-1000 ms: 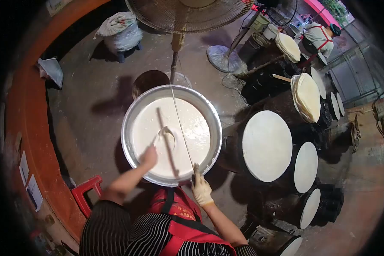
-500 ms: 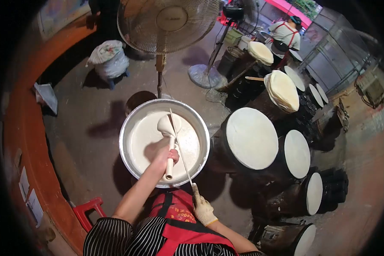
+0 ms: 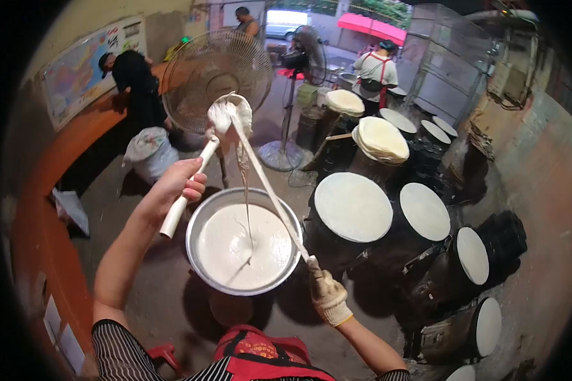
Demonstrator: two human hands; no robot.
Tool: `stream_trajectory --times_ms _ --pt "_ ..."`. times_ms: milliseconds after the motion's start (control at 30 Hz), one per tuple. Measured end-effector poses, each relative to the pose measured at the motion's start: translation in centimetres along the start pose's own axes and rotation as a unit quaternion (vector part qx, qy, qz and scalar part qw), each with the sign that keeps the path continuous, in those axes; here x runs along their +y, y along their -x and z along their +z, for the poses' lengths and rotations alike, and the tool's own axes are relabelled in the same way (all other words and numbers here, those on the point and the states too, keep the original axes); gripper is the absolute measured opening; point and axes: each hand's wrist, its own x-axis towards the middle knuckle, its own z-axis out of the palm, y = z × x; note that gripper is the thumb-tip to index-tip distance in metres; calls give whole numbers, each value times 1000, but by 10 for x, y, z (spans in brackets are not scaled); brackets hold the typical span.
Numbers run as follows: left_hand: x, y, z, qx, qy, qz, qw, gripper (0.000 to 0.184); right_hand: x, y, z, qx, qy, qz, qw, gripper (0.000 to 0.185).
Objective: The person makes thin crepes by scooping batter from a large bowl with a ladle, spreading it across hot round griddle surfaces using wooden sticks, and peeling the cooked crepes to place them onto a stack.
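Observation:
My left hand (image 3: pixel 177 187) is closed around the pale handle of a ladle (image 3: pixel 230 115), raised above a wide metal basin (image 3: pixel 190 249). White batter (image 3: pixel 225 232) fills part of the basin, and a thick strand drips into it from the ladle. In a work glove, my right hand (image 3: pixel 328 297) grips the lower end of a long, thin stick (image 3: pixel 270 187). The stick slants up to the left, its batter-coated tip against the ladle's bowl. The glove is beside the basin's lower right side.
Round griddles topped with white sheets (image 3: pixel 353 207) line the right side. Behind them is a stack of flatbreads (image 3: pixel 381 140). A large fan (image 3: pixel 219 60) stands beyond the basin, with a white sack (image 3: pixel 151 152) to its left. Several people (image 3: pixel 375 66) are farther back.
My left hand has lifted the ladle out of the basin, up and toward the fan. My right hand has moved slightly right, bringing the stick's tip up with the ladle. The view has tilted upward.

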Motion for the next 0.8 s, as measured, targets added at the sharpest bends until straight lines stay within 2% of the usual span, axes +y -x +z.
stream_trajectory --times_ms 100,167,233,300,367,400,433,500,533,567,600,633,700,733,800 --pt "9 -46 -37 -5 -164 -27 986 19 -19 -10 10 49 -2 55 997 70" --pt "-2 -99 -61 -11 -139 -141 980 25 -36 -9 33 49 27 84 995 71" --pt "-24 -136 -74 -14 -23 -304 952 29 -56 -3 40 -54 37 134 989 68" --pt "-54 -164 -90 -48 0 -363 930 27 -73 27 55 -74 21 214 974 76" --pt "-59 -155 -79 -71 81 -451 886 27 -87 75 57 -10 -12 287 958 75" --pt "-56 -145 -71 -106 113 -467 871 28 -98 95 42 -5 -27 325 945 74" --pt "-52 -133 -66 -134 149 -481 853 29 -109 114 27 -43 -29 389 920 73" --pt "-53 -109 -62 -185 136 -418 879 29 -132 172 14 71 20 358 931 70" --pt "-62 -112 -72 -214 75 -374 899 28 -145 194 10 74 24 367 927 70" --pt "-78 -123 -80 -243 16 -322 915 27 -155 214 8 97 29 437 894 65" --pt "-99 -132 -76 -185 -97 -269 940 23 -167 228 8 119 34 504 855 61" --pt "-118 -153 -74 -196 -198 -257 926 21 -180 241 6 122 39 509 851 61" --pt "-158 -197 -65 -128 -108 -410 896 20 -206 266 -1 109 -68 657 743 56" --pt "-174 -197 -49 -141 -137 -418 887 19 -218 287 4 118 -61 666 734 56" --pt "-203 -196 -23 -169 -164 -459 857 20 -247 331 23 163 21 713 681 52"
